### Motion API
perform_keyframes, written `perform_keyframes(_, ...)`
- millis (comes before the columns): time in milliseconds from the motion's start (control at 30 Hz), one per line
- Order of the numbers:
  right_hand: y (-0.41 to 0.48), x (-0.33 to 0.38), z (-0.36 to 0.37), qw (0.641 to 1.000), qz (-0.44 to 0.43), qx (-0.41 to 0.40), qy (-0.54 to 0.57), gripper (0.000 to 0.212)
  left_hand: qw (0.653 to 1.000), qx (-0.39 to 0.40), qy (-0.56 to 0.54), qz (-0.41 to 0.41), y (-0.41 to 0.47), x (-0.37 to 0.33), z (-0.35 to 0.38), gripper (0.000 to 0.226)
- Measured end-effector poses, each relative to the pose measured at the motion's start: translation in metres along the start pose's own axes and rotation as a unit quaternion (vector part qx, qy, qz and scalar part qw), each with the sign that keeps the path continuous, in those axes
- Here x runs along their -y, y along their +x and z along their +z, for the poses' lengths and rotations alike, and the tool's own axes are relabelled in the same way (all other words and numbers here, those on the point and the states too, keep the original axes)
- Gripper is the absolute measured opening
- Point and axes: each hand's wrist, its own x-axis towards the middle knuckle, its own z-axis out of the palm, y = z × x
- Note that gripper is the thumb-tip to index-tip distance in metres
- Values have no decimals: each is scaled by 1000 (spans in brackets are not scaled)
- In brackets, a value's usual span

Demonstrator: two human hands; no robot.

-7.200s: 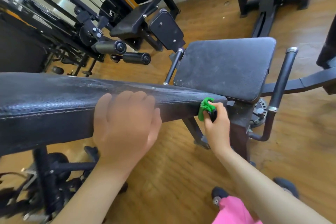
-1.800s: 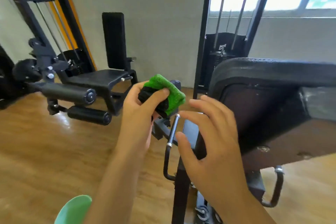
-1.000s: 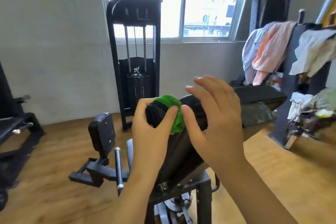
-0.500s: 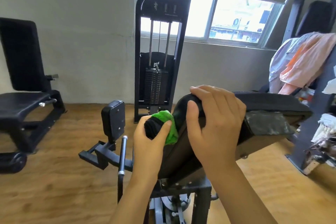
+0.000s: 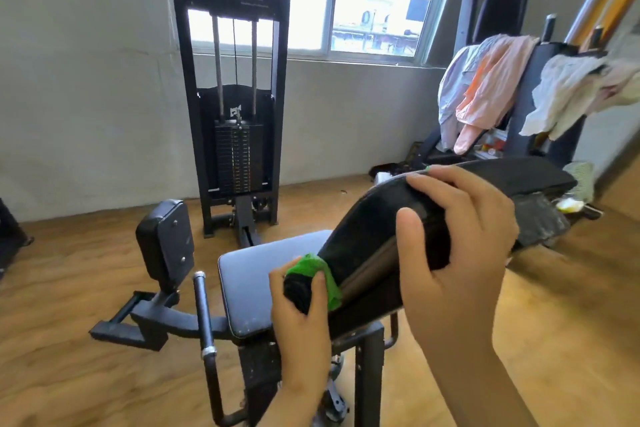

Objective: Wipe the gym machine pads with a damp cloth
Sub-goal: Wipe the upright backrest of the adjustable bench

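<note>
The left hand (image 5: 301, 315) is sliding lower than a moment ago, gripping the green cloth (image 5: 329, 289) against the back pad (image 5: 367, 218) edge above the seat (image 5: 249, 288). The right hand (image 5: 457, 239) is clasping the pad's top, steadying it. The next move is likely calling for a wipe across the broad face.

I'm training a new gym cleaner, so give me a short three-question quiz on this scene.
1. True or false: the left hand holds the green and black cloth against the tilted black padded backrest.
2. The right hand: A grips the backrest's upper end; B hangs idle; C is out of view.
3. What is draped over the dark machine frame at the right?
Key: 1 true; 2 A; 3 pink and pale clothes.
</note>
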Motion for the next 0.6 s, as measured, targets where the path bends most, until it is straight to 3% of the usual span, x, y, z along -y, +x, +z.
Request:
perform_keyframes(133, -21, 7, -4, 999, -2, -17, -39, 40, 999, 39, 3, -28, 6, 12, -7, 18)
perform_keyframes(300, -40, 20, 0, 992, -60, -49, -97, 39, 995, 96, -36, 1, 12, -5, -12, 20)
perform_keyframes(433, -52, 24, 25, 979, -139, -25, -150, 38, 983, 151, -99, 32, 23, -14, -11, 22)
perform_keyframes(600, -66, 2, 54, 958, -131, 11, -256, 44, 980, 160, -118, 18, 27, 5, -17, 21)
